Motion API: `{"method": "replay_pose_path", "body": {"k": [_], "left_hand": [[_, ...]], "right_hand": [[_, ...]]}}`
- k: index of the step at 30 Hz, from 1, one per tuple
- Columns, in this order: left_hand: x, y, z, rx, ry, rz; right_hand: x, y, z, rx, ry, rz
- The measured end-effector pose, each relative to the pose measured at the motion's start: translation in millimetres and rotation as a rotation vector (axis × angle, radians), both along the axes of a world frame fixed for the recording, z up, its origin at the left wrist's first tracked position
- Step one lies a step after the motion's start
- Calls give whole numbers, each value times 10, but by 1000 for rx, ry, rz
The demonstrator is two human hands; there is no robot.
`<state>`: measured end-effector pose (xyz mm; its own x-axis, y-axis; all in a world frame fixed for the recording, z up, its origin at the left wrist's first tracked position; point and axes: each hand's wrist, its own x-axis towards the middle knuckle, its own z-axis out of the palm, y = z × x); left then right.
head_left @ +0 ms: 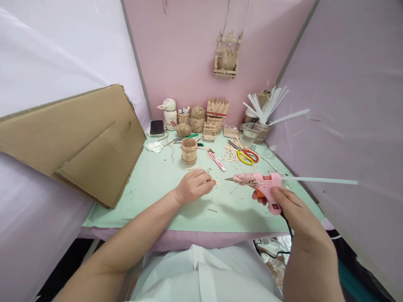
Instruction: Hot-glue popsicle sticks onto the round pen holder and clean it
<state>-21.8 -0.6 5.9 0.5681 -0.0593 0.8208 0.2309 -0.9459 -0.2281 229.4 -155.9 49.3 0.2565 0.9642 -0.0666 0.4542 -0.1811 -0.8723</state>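
My right hand (pixel 280 201) is wrapped round the handle of a pink glue gun (pixel 262 181), whose metal nozzle points left and whose long white glue stick sticks out to the right. Left of the nozzle, my left hand (pixel 195 186) is closed low over the green table, fingertips pinched together; a thin pale sliver shows by the fingertips, too small to name. Just beyond that hand stands a small round wooden-stick barrel (pixel 189 151), upright. A loose flat stick (pixel 192 168) lies between the barrel and my left hand.
Red and yellow scissors (pixel 247 156), a pink pen-like tool (pixel 217 161) and scattered sticks lie behind the glue gun. Twine balls (pixel 184 129), a bottle (pixel 170 114) and a plastic cup (pixel 250 134) line the back. Large cardboard (pixel 94 138) leans at left. A cable hangs below the gun.
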Motion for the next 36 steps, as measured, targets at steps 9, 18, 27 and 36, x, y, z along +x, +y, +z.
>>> {"method": "replay_pose_path", "body": {"k": [9, 18, 27, 36], "left_hand": [[-5, 13, -51, -19, 35, -15], [-2, 3, -43, -21, 51, -24], [2, -11, -26, -10, 58, -17], [-1, -6, -42, -29, 70, -32]], "right_hand": [[-131, 36, 116, -56, -66, 55], [-156, 28, 56, -39, -81, 42], [-198, 20, 110, -35, -91, 36], [-158, 22, 91, -63, -98, 73]]}}
